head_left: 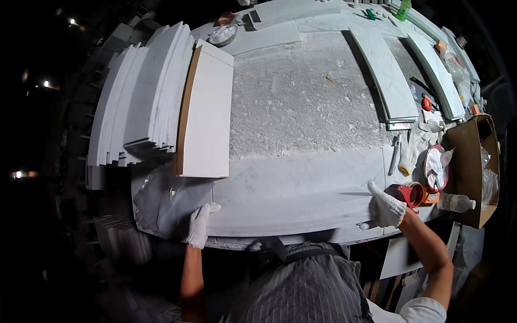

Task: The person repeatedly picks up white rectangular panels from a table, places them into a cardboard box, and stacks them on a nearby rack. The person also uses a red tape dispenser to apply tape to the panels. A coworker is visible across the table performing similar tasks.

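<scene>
In front of me is a long, pale marble slab with faint grey veins, close to the table's near edge. At its left end is my left hand, in a white knit glove, its fingers closed on the slab's end. My right hand, gloved alike, grips the opposite end, the thumb up along it; the other fingers are partly hidden. A marble strip lies flat just beyond the slab. Beside my right hand sits a red tape dispenser.
A long white box and stacked marble slabs stand at left. Narrow slabs lie far right. A cardboard box, a clear bottle and white gloves crowd the right side. Clear plastic wrap lies left.
</scene>
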Demonstrator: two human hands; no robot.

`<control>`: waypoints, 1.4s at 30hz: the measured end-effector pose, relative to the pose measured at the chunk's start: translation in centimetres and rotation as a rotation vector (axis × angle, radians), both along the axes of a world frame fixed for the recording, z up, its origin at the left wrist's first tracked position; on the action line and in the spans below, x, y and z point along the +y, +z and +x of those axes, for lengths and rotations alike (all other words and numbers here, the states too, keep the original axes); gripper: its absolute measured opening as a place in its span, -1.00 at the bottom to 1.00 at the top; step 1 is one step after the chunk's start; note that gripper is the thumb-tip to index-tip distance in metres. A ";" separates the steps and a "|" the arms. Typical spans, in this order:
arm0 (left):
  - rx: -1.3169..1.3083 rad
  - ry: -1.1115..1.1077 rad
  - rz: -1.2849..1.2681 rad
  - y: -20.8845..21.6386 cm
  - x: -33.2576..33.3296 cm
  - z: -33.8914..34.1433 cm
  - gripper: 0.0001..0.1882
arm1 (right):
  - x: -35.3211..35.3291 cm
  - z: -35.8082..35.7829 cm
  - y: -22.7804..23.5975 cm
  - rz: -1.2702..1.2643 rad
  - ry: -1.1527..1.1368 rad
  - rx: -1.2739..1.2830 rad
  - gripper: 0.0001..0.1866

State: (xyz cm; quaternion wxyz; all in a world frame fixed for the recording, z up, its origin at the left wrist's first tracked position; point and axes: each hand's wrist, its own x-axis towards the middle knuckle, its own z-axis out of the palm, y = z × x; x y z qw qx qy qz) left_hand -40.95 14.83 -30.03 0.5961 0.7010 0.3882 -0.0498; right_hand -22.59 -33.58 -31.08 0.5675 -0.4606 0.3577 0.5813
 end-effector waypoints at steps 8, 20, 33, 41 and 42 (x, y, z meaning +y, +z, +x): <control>-0.002 -0.023 0.012 -1.5 1.0 -0.8 -0.59 | -2.4 -4.9 -5.3 -0.303 0.172 -1.225 -0.38; -0.339 0.015 -0.051 -3.2 1.9 -1.3 -0.68 | 0.9 -3.7 -6.0 0.110 -0.106 -1.297 -0.34; -0.448 0.059 -0.087 -4.7 2.2 -1.4 -0.64 | 1.5 -3.9 -5.5 0.154 -0.195 -1.267 -0.29; -0.469 0.048 -0.303 -3.2 1.3 -2.3 -0.22 | -0.5 -3.4 -10.6 0.283 -0.266 -1.144 -0.16; -0.481 0.051 -0.310 -3.0 0.9 -2.4 -0.21 | -0.7 -3.3 -11.2 0.301 -0.295 -1.115 -0.16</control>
